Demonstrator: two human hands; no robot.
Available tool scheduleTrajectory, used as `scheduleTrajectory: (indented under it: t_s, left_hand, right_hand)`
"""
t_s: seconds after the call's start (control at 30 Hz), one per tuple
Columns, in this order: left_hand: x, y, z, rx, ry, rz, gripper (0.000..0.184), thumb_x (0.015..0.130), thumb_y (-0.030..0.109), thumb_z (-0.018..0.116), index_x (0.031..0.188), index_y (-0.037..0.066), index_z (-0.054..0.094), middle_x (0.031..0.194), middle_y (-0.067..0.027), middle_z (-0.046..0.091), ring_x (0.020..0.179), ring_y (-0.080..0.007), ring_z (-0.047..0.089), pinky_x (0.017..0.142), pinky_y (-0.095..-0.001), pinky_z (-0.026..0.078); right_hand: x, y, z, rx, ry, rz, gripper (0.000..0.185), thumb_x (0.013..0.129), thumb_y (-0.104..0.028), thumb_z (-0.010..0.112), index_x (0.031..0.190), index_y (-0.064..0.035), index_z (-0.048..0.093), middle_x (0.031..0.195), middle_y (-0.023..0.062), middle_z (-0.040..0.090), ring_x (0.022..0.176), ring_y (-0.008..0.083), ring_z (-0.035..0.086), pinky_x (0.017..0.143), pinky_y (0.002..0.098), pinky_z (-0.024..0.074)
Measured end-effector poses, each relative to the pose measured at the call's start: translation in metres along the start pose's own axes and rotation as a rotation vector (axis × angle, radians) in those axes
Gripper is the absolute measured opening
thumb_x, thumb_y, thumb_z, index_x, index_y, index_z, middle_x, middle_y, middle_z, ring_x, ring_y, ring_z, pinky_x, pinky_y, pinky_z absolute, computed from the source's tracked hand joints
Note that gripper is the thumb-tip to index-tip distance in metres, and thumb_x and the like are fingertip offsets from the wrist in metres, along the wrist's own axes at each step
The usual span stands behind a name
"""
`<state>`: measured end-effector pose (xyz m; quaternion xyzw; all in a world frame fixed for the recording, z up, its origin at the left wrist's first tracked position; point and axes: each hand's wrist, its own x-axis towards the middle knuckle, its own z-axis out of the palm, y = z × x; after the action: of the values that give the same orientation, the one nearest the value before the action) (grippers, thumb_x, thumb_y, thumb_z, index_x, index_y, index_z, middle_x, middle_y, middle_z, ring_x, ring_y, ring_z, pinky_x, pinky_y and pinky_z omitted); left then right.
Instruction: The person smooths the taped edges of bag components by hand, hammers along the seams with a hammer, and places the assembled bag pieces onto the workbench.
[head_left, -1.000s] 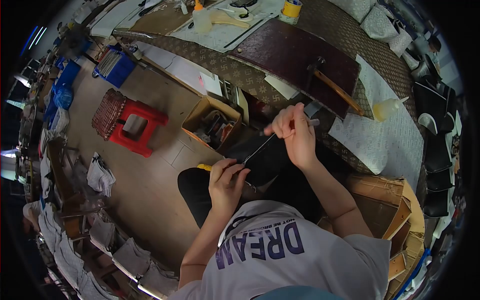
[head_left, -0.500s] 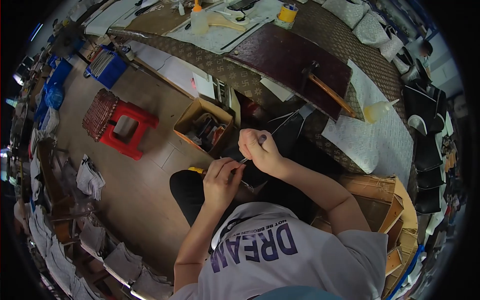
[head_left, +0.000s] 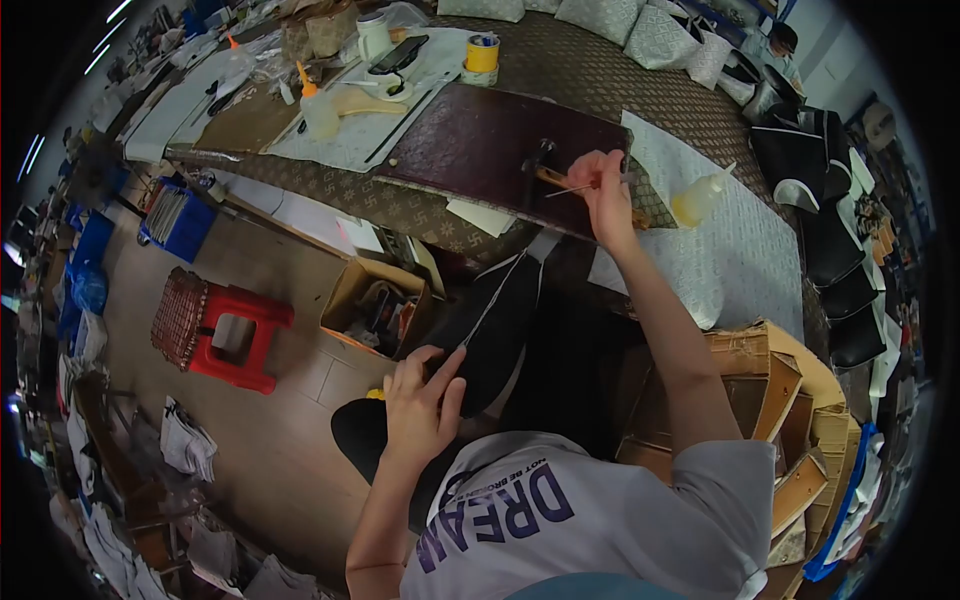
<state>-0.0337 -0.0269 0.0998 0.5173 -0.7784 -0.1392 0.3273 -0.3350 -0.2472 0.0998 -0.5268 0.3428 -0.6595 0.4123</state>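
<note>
Tool (head_left: pixel 567 191) held over dark board (head_left: pixel 450 130)

The tool is clamped in the right hand (head_left: pixel 609 200), by which the handle of a hammer (head_left: pixel 541 157) is partly hidden. White cord (head_left: pixel 490 308) is stretched from near the left hand (head_left: pixel 420 410), whose grip cannot be told, toward the board. A bottle (head_left: pixel 695 200) is set just right; an open box (head_left: pixel 350 335), beyond the left hand.

Single head view, wide fisheye, black rim. Looks forward and steeply down from wearer's head. Dark red board (head_left: pixel 465 140) mid range; left hand (head_left: pixel 420 405) closer, this side of board; shirt (head_left: pixel 610 500) very close, below board in frame.
</note>
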Motion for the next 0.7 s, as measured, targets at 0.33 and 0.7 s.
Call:
scheduleTrajectory:
  t_s: [0.33, 0.7]
  left_hand:
    - [0.089, -0.007, 0.065, -0.084, -0.047, 0.140, 0.031, 0.086, 0.013, 0.071, 0.117, 0.009, 0.070, 0.095, -0.0136, 0.059, 0.086, -0.0327, 0.062, 0.075, -0.0406, 0.051]
    - [0.121, 0.001, 0.089, -0.002, -0.149, 0.121, 0.032, 0.092, 0.013, 0.063, 0.123, 0.012, 0.065, 0.089, -0.0126, 0.058, 0.080, -0.0352, 0.064, 0.068, -0.0434, 0.052]
  right_hand:
    - [0.020, 0.021, -0.003, -0.649, 0.049, -0.318, 0.013, 0.096, -0.015, 0.063, 0.101, -0.0037, 0.062, 0.090, 0.0124, 0.066, 0.080, 0.0272, 0.065, 0.071, 0.0344, 0.0512]
    - [0.025, 0.036, -0.024, -1.168, -0.204, -0.030, 0.028, 0.090, -0.025, 0.070, 0.109, -0.0084, 0.058, 0.100, 0.0131, 0.063, 0.093, 0.0319, 0.062, 0.079, 0.0417, 0.0505]
